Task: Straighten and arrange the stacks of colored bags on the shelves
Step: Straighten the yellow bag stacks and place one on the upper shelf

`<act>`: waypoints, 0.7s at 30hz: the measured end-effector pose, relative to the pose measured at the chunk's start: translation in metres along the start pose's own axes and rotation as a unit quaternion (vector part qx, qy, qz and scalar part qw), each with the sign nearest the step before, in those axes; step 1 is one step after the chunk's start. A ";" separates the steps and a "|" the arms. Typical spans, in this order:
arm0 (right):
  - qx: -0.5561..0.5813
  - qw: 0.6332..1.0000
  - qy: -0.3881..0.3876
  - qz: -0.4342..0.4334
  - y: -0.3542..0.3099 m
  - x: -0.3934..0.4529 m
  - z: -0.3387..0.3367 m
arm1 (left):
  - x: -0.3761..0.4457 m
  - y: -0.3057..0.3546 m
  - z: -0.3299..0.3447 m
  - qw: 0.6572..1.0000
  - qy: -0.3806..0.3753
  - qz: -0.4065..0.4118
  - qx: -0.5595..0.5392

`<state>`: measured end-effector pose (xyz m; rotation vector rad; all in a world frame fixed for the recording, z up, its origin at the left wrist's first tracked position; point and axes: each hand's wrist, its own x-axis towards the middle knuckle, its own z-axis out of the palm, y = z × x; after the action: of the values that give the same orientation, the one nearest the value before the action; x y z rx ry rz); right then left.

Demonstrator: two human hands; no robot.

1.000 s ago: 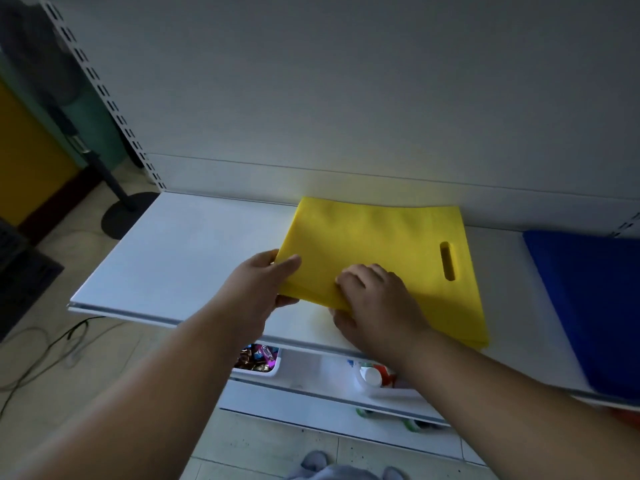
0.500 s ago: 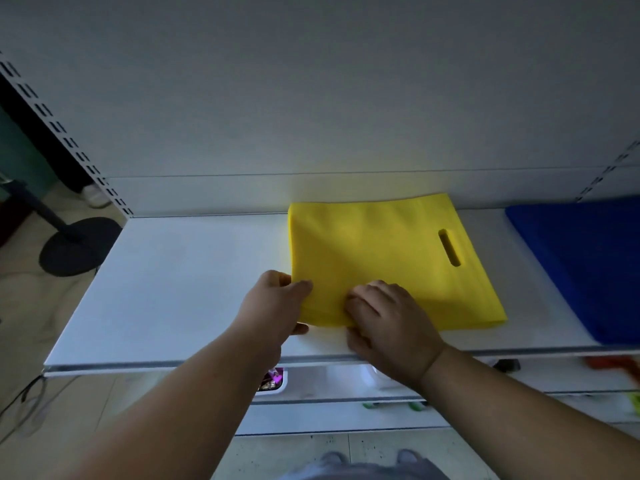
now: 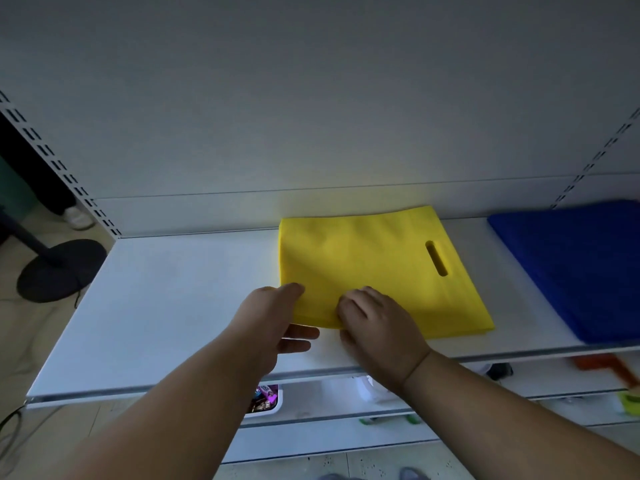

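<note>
The scene is dimly lit, with a grey-blue cast over the white shelf (image 3: 166, 306). A soft shadow is thrown on the yellow bag (image 3: 374, 265) beside the hands. Straight shelf rails are bent by wide-angle distortion, and the blue bags (image 3: 581, 268) are blurred at the right edge.
</note>
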<state>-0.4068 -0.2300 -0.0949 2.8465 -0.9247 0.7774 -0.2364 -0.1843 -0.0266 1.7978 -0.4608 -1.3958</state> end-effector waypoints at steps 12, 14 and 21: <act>-0.090 0.961 -0.134 0.226 0.075 -0.057 -0.056 | 0.004 -0.018 -0.004 0.992 0.118 0.029 0.043; -0.052 0.945 -0.153 0.284 0.086 -0.063 -0.064 | 0.007 -0.021 0.001 0.985 0.131 0.048 0.097; 0.178 0.913 -0.154 0.333 0.118 -0.070 -0.079 | 0.021 -0.019 0.007 0.972 0.130 0.047 0.192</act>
<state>-0.5571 -0.2741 -0.0717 3.0042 -2.0660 0.5711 -0.2394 -0.1901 -0.0549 2.2012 -0.7009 -1.0335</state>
